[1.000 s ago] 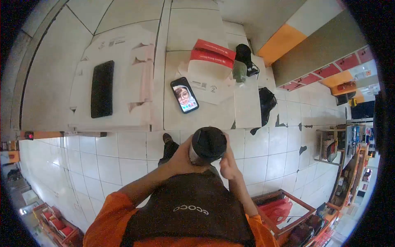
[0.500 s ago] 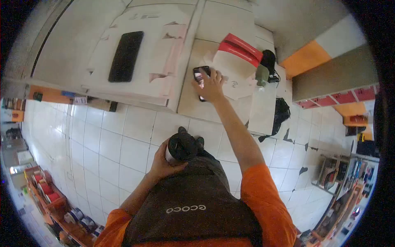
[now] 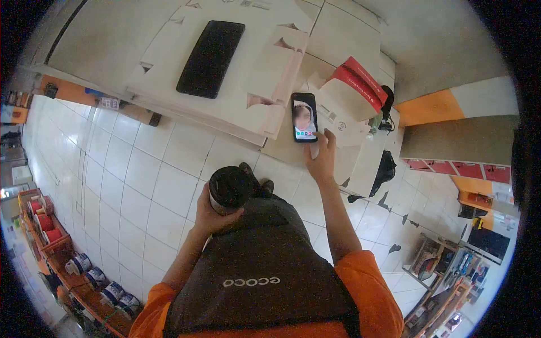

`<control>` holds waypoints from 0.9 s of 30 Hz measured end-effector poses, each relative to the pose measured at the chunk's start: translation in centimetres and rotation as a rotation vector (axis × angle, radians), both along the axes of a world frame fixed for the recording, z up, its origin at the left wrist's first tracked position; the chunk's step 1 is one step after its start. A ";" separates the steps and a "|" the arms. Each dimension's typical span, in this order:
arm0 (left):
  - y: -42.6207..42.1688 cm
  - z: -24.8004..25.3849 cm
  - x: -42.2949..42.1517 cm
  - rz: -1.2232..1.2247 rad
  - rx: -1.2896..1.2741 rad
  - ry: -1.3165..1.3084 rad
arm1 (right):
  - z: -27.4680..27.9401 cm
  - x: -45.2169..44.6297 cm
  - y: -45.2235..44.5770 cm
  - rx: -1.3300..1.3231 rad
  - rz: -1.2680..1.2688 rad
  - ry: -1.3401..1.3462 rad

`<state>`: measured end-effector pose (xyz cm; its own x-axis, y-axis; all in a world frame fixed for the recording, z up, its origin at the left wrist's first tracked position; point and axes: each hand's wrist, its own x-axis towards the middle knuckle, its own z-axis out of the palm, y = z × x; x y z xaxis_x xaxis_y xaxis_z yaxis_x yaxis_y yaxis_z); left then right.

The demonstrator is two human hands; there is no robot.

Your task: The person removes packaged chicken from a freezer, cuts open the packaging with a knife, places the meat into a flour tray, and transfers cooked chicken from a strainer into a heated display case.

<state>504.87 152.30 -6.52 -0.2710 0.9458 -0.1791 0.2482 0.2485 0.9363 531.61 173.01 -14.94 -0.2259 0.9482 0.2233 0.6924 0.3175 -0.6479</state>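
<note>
My left hand (image 3: 213,217) is wrapped around a lidded cup (image 3: 231,188), held in front of the apron; the black lid faces up and most of the body is hidden. At the lower edge of a lit smartphone (image 3: 304,121) is my right hand (image 3: 321,158), fingers apart. One fingertip is at the bottom of the screen; I cannot tell whether it touches. The phone lies face up on the pale surface, showing a person's picture above a row of small icons.
A larger black phone (image 3: 211,59) lies on a white cardboard box (image 3: 152,84) to the left. Beyond my right hand is a red and white carton (image 3: 358,84). Paint-tub-like containers (image 3: 112,293) stand on a low shelf at lower left.
My right hand has drawn back from over the smartphone to its lower edge, uncovering the lit screen. The view has shifted, and the cup remains in my left hand.
</note>
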 end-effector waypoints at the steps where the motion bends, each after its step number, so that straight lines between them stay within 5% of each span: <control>1: 0.2 -0.2 -0.3 -0.008 0.003 0.007 | 0.1 0.0 -0.5 -0.005 0.012 -0.011; 13: 3.5 0.5 -0.8 -0.129 0.019 0.131 | 0.7 -0.7 -0.4 -0.015 0.028 -0.137; 20: 4.0 0.6 -0.7 -0.151 0.027 0.187 | 2.6 -0.2 -0.7 0.008 -0.051 0.152; 24: 4.7 0.4 -0.9 -0.244 0.010 0.233 | 9.0 -1.5 -3.2 -0.379 0.217 0.577; 27: 5.7 1.4 -0.3 -0.329 0.005 0.321 | 15.8 -3.7 -4.8 -0.471 0.439 0.471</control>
<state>504.53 157.98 -5.12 0.0024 0.9915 -0.1301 0.5909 0.1036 0.8000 527.92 168.22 0.90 -0.5826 0.8127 -0.0141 0.1875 0.1175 -0.9752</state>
